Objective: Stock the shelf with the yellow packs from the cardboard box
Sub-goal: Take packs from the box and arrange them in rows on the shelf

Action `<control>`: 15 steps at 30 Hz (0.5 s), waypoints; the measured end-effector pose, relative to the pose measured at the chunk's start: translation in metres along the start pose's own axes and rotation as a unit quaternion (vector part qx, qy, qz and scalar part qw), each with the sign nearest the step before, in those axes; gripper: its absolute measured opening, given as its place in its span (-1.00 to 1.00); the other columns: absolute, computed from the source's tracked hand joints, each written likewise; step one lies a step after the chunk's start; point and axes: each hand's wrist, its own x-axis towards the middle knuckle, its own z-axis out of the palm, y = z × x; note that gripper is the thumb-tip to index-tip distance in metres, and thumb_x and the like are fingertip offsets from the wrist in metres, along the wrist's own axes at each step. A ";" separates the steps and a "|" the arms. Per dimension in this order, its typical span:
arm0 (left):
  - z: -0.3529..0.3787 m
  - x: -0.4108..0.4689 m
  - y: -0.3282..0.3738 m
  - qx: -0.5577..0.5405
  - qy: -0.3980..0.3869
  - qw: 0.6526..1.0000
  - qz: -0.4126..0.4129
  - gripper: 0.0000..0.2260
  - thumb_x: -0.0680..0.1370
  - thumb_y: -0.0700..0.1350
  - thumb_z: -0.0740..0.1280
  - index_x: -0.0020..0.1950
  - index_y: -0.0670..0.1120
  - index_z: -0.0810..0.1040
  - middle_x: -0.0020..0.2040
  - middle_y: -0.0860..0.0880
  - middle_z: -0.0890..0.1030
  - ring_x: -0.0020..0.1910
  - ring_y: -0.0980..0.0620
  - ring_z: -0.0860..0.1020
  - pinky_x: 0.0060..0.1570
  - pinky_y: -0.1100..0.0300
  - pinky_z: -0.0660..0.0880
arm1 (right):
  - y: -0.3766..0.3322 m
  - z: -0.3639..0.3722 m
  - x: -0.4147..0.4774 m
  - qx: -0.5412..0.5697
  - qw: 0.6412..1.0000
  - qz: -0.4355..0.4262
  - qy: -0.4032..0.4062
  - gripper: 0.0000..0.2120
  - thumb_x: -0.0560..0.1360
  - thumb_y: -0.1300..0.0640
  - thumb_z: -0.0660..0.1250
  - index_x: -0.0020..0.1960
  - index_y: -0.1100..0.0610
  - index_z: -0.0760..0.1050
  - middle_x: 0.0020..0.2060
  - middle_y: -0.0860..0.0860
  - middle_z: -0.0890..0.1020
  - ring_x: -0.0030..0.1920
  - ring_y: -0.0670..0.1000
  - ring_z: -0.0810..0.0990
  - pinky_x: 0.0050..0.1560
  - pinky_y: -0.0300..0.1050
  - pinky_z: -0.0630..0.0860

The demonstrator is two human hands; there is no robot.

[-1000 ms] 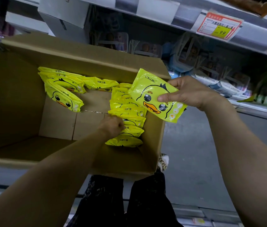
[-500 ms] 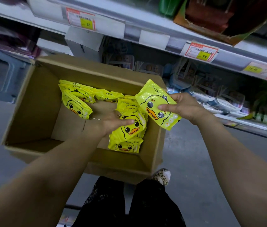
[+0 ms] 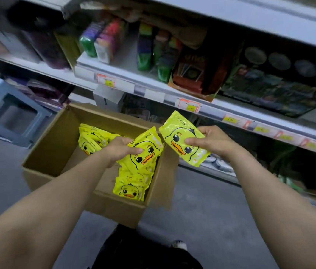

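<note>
Above the open cardboard box [image 3: 56,144] on the floor [image 3: 201,200], both hands grip one yellow duck-printed pack each. The left hand [image 3: 121,150] pinches its pack [image 3: 145,152] with the thumb on the printed face; its fingers are hidden behind the pack. This pack is tilted, its lower end over the box near the right wall. The right hand [image 3: 213,141] pinches the other pack [image 3: 180,136] with the thumb across the duck and the fingers curled behind, outside the box and in front of the shelf edge [image 3: 153,88]. The two packs' near corners are just beside each other; I cannot tell whether they touch.

More packs stay in the box: a row [image 3: 131,189] against the right wall, partly covered by the left-hand pack, and a cluster [image 3: 90,140] at the far side, partly behind the left wrist. The goods on the shelves are blurred and dim. The price tags [image 3: 189,105] cannot be read. A grey crate [image 3: 11,113] is cut off at the left edge.

Half a second ago the left hand lay lower in the box with its pack only half raised; now that pack is up beside the right one. The right hand keeps its grip, and the view has tipped upward to show more shelving.
</note>
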 end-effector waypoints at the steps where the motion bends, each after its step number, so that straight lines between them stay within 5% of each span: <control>1: 0.005 -0.011 0.015 0.011 0.002 1.000 0.023 -0.77 0.43 -0.10 0.53 0.07 -0.07 0.68 -0.02 -0.07 0.72 0.05 -0.11 0.67 0.24 -0.09 0.51 | -0.005 -0.011 -0.012 -0.011 1.000 -0.010 0.002 -0.80 0.40 0.10 0.57 -0.02 0.12 0.68 -0.19 0.02 0.75 -0.22 -0.03 0.72 -0.20 -0.21 0.61; 5: 0.025 -0.054 0.084 0.059 0.023 0.991 0.115 -0.81 0.51 -0.06 0.46 0.09 -0.05 0.65 0.01 -0.06 0.71 0.05 -0.08 0.66 0.12 0.09 0.55 | -0.018 -0.054 -0.059 -0.042 0.998 -0.050 0.026 -0.79 0.39 0.09 0.58 -0.01 0.08 0.68 -0.19 0.00 0.75 -0.21 -0.03 0.73 -0.20 -0.21 0.59; 8: 0.047 -0.084 0.136 0.112 0.023 0.978 0.174 -0.82 0.55 -0.03 0.40 0.11 -0.06 0.62 -0.05 0.00 0.70 -0.14 0.12 0.67 -0.09 0.26 0.57 | -0.022 -0.088 -0.094 -0.055 0.994 -0.077 0.055 -0.82 0.40 0.09 0.57 -0.02 0.05 0.68 -0.19 0.00 0.75 -0.21 0.00 0.73 -0.15 -0.15 0.62; 15: 0.095 -0.123 0.233 0.165 0.013 0.954 0.251 -0.82 0.56 -0.05 0.40 0.06 -0.13 0.61 -0.07 -0.12 0.71 -0.14 -0.05 0.66 -0.07 0.06 0.57 | -0.023 -0.170 -0.175 -0.063 0.979 -0.121 0.153 -0.84 0.39 0.12 0.58 -0.08 0.11 0.66 -0.22 0.06 0.74 -0.23 0.05 0.73 -0.22 -0.09 0.64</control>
